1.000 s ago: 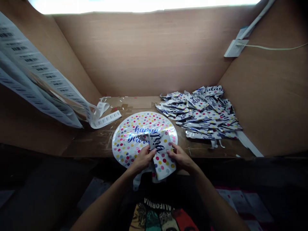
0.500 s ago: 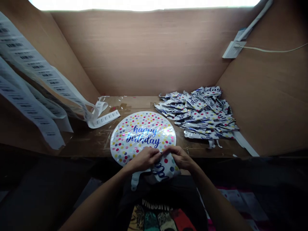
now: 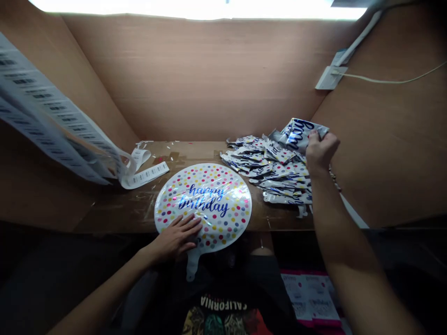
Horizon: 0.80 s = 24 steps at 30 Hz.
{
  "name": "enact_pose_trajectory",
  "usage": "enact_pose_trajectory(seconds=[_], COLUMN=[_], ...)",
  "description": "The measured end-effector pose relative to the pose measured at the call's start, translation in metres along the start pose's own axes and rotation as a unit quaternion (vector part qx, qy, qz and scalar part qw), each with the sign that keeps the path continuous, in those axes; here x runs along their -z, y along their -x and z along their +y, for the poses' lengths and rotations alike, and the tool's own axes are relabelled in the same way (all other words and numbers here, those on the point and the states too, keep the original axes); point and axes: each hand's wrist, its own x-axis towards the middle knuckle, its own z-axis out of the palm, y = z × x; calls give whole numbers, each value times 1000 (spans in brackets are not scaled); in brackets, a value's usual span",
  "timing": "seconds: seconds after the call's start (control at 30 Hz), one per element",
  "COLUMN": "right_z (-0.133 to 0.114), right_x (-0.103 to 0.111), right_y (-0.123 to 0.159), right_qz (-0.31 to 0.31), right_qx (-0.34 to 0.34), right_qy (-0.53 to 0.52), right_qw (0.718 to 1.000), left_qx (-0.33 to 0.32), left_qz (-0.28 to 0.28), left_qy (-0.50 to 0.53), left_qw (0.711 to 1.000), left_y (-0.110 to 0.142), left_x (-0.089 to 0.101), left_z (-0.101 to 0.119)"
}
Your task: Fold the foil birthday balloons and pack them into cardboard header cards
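A flat round foil balloon [image 3: 216, 232] with coloured dots and blue "happy birthday" lettering lies at the table's front edge. Its tail hangs over that edge. My left hand [image 3: 179, 236] rests on its lower left part, fingers spread flat. At the right, my right hand [image 3: 321, 146] grips a folded foil balloon [image 3: 298, 132] of the same print, over the back of a heap of folded balloons [image 3: 279, 174]. Part of the heap is hidden behind my right forearm.
Strips of barcode labels [image 3: 66, 114] hang at the left, one end curling onto the table [image 3: 118, 209]. Cardboard walls [image 3: 209, 79] enclose the back and sides. A white power box [image 3: 331, 77] with a cable is on the right wall. Pink-edged packets [image 3: 310, 298] lie below.
My right hand has carried the folded balloon from the front edge to the heap at the right. My left hand has let go of it and now lies flat on the round balloon.
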Motion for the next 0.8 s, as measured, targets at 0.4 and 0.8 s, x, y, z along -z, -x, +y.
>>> enact_pose_trajectory(seconds=[0.4,0.8], right_z=[-53,-66], right_x=[-57,-73], right_y=[272,243], right_qz=[-531,-567], right_qx=[367,130], right_qy=[-85,-223], right_qw=[759,782], left_qx=[85,191], left_qz=[81,112], left_qy=[79,146], left_qw=[990,964], left_y=[-67,-115], left_x=[-23,22], left_z=[11,-7])
